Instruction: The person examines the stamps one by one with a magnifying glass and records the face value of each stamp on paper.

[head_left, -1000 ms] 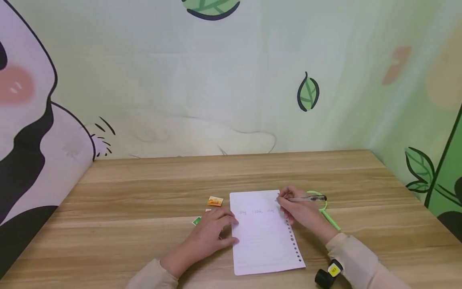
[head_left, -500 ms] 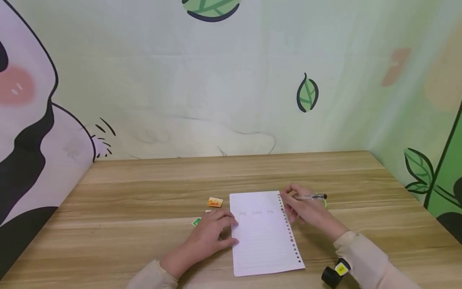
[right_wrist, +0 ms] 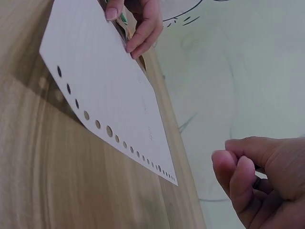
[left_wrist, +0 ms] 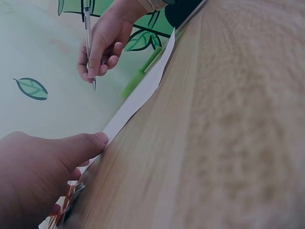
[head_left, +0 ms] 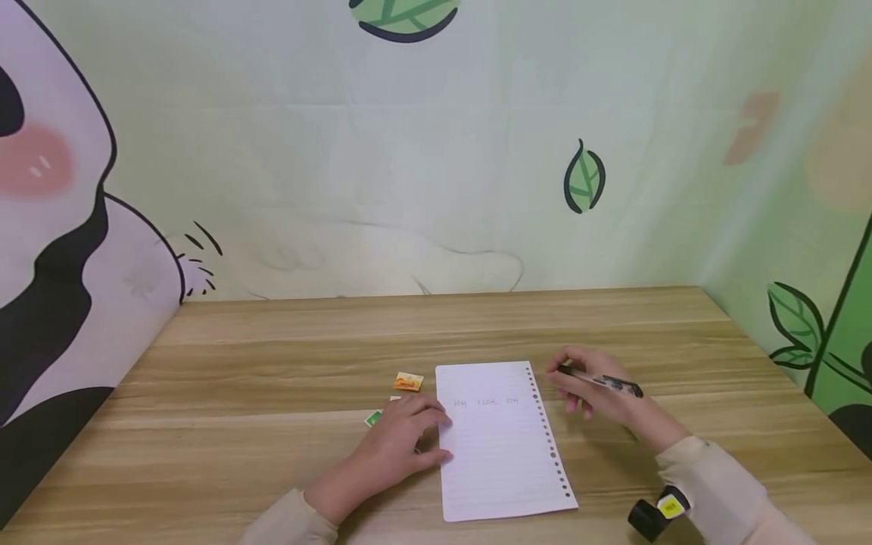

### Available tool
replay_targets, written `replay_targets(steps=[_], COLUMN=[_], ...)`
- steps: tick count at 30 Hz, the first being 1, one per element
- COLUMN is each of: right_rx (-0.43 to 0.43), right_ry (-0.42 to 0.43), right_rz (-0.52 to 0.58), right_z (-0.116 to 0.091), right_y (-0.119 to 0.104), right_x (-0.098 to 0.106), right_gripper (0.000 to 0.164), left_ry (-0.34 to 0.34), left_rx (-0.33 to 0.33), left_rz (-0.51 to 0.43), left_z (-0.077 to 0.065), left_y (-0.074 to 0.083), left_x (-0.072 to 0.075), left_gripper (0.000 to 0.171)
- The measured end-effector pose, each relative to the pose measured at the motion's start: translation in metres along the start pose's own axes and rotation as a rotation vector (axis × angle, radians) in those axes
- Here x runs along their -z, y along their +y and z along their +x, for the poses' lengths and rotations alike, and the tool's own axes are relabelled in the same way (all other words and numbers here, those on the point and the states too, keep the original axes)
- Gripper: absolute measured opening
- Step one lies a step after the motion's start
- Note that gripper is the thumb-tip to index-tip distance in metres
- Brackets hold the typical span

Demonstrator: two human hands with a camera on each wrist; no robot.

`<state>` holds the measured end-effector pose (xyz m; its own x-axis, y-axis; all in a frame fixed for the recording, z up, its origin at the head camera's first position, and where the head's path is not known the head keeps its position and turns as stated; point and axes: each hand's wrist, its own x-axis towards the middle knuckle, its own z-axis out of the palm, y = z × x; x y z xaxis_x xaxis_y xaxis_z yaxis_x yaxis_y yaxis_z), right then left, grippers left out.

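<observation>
A white sheet of lined paper (head_left: 500,469) with punched holes down its right side lies on the wooden table; a short row of handwriting crosses its upper part. My left hand (head_left: 398,435) rests at the paper's left edge, fingers and thumb spread, the thumb tip touching it in the left wrist view. Right of the sheet, my right hand (head_left: 599,403) pinches a clear-barrelled pen (head_left: 618,385) with a dark end. In the left wrist view the pen tip points down, and in the right wrist view the curled fingers (right_wrist: 240,183) hide most of the pen.
Beyond the left hand lies a small orange card (head_left: 408,381), with a green-and-white piece (head_left: 372,418) partly under that hand. A bright green handle (left_wrist: 138,76) shows behind the paper. The table (head_left: 272,348) meets a wall with painted leaves.
My right hand has drawn back to the right, off the paper, and the pen has tilted in its fingers. The green looped object went behind that hand. The left hand stayed put.
</observation>
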<state>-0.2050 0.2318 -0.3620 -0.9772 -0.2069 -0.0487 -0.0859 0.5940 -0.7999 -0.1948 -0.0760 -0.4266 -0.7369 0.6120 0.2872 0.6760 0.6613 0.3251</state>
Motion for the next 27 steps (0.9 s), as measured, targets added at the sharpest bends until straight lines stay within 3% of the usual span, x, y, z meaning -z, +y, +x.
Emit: replay_targets(steps=[11,27], right_rx=[0.073,0.089], right_ry=[-0.012,0.005], right_rz=[0.052,0.143], right_z=[-0.001,-0.007], right_y=[0.009,0.009], right_x=[0.013,0.021], right_gripper=[0.032,0.034], left_ry=[-0.002,0.002], left_rx=[-0.007,-0.007], left_rz=[0.005,0.031], left_z=[0.001,0.000], left_y=[0.000,-0.002], left_x=[0.001,-0.001], left_gripper=[0.036,0.037])
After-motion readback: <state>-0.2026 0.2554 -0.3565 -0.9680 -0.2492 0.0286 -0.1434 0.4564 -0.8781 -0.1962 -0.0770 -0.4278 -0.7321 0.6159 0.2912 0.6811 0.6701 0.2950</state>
